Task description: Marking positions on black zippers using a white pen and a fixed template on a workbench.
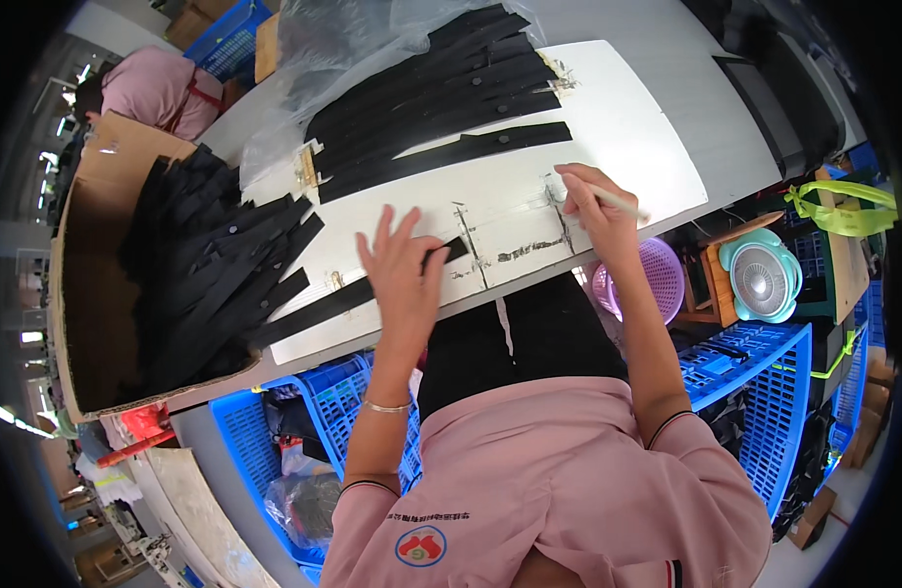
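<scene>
My left hand (404, 263) pinches a black fabric strip (338, 306) near its end between thumb and forefinger, the other fingers spread. The strip runs left across the white board (637, 147) toward a pile of black strips (216, 255) in a cardboard box. My right hand (600, 214) is closed around a whitish pen-like stick (623, 203), over the board right of dark marked lines (476, 250). The stick's tip is hard to make out. Farther back, more black strips (441, 93) lie side by side, some with small round dots.
The cardboard box (78, 294) stands at the left table end, with clear plastic sheeting (348, 39) behind. Blue crates (265, 441) sit below the table. A purple basket (657, 279) and a teal fan (762, 277) are at right. Another person (157, 93) bends at the far left.
</scene>
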Demonstrator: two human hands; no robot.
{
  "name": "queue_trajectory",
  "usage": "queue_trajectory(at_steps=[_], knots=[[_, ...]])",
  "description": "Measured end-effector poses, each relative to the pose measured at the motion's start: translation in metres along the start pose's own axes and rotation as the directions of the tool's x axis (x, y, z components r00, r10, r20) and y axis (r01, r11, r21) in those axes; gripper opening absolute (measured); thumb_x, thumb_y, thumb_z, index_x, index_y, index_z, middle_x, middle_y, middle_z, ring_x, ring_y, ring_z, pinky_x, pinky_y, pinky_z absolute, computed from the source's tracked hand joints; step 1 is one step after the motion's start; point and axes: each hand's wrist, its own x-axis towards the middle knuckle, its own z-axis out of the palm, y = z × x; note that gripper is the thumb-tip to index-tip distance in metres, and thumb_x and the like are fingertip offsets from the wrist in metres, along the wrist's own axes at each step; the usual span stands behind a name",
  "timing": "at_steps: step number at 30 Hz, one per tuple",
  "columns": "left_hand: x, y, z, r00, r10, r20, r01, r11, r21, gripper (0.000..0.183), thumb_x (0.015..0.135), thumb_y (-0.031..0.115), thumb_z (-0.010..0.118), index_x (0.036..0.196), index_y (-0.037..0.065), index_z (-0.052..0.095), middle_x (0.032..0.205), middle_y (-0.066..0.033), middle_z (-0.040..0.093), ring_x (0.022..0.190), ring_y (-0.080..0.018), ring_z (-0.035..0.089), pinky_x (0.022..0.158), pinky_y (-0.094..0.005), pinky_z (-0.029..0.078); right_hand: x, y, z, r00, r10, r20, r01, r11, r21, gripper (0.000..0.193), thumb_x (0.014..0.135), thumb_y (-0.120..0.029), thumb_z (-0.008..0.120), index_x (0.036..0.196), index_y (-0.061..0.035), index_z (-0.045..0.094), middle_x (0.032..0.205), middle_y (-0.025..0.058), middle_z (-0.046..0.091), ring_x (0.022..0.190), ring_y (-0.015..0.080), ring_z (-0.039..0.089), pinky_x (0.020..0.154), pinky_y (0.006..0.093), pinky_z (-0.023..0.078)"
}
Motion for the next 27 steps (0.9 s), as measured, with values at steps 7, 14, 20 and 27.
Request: queue_trajectory(at_steps=[7, 14, 20, 27], knots=[[0.008, 0.047, 0.053, 0.999, 0.021, 0.033, -0.017, 0.991, -0.131, 0.021, 0.093, 0.011, 0.071, 0.113, 0.005, 0.068, 0.141, -0.0146, 0.06, 0.146, -0.0378, 0.043, 0.124, -0.0621, 0.014, -0.053, -0.013, 0.026, 0.855, -0.451, 0.254, 0.518, 0.729, -0.448, 0.041, 0.088, -0.009, 0.075, 0.128, -0.0093, 0.068, 0.106, 0.0079, 0.074, 0.1, 0.0254, 0.069, 0.087, 0.0399, 0.05], [-0.022, 0.03, 0.028, 0.999, -0.036, 0.013, 0.036, 0.999, 0.006, 0.036, 0.096, 0.012, 0.07, 0.131, 0.005, 0.065, 0.145, -0.0135, 0.06, 0.146, -0.0347, 0.045, 0.125, -0.0593, 0.014, -0.055, 0.002, -0.004, 0.855, -0.452, 0.253, 0.51, 0.647, -0.567, 0.051, 0.082, -0.009, 0.078, 0.132, -0.0074, 0.069, 0.113, 0.0113, 0.071, 0.113, 0.0297, 0.062, 0.104, 0.0469, 0.044], [-0.045, 0.018, 0.01, 0.996, -0.084, 0.024, 0.08, 0.989, 0.123, 0.042, 0.098, 0.015, 0.069, 0.138, 0.004, 0.062, 0.147, -0.0133, 0.059, 0.146, -0.0363, 0.044, 0.124, -0.0629, 0.012, -0.045, 0.021, -0.037, 0.892, -0.435, 0.124, 0.379, 0.57, -0.729, 0.049, 0.079, -0.001, 0.079, 0.127, -0.0119, 0.073, 0.1, 0.0073, 0.071, 0.103, 0.0251, 0.063, 0.107, 0.0456, 0.043], [-0.068, -0.001, -0.016, 0.982, -0.19, 0.007, 0.186, 0.966, 0.18, 0.054, 0.096, 0.024, 0.071, 0.146, 0.007, 0.058, 0.156, -0.0131, 0.052, 0.152, -0.0346, 0.037, 0.124, -0.0624, 0.001, -0.042, 0.031, -0.038, 0.859, -0.506, 0.084, 0.389, 0.537, -0.748, 0.045, 0.082, 0.004, 0.077, 0.123, -0.0145, 0.076, 0.1, 0.0028, 0.069, 0.1, 0.0201, 0.063, 0.098, 0.0369, 0.047]])
